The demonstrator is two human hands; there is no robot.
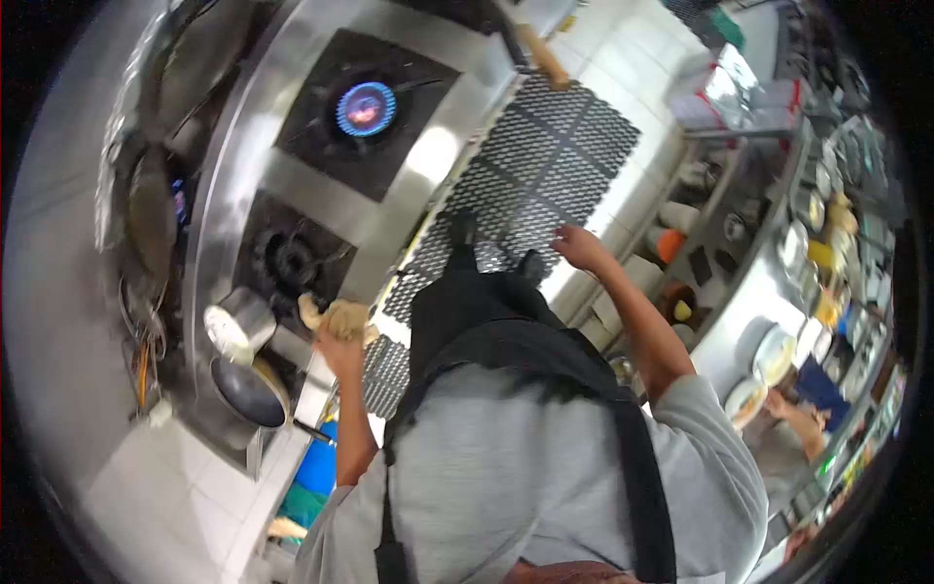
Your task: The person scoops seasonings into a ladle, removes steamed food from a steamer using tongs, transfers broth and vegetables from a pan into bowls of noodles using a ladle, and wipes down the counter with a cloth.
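My left hand (341, 352) is closed around a crumpled beige cloth (342, 319), beside the stove's front edge. Close to it are an unlit burner (290, 261), a metal pot (243, 326) with something white at its mouth, and a dark frying pan (251, 391) whose handle points toward my left forearm. My right hand (582, 249) hangs over the floor by the shelves, with its fingers loosely bent and apart and nothing seen in them.
A lit burner (366, 108) shows a blue flame. A wooden handle (543, 58) juts over the aisle. Black perforated mats (545, 146) cover the floor. On the right runs a counter (725, 346) with plates and containers, where another person's hand (778, 404) is near a plate.
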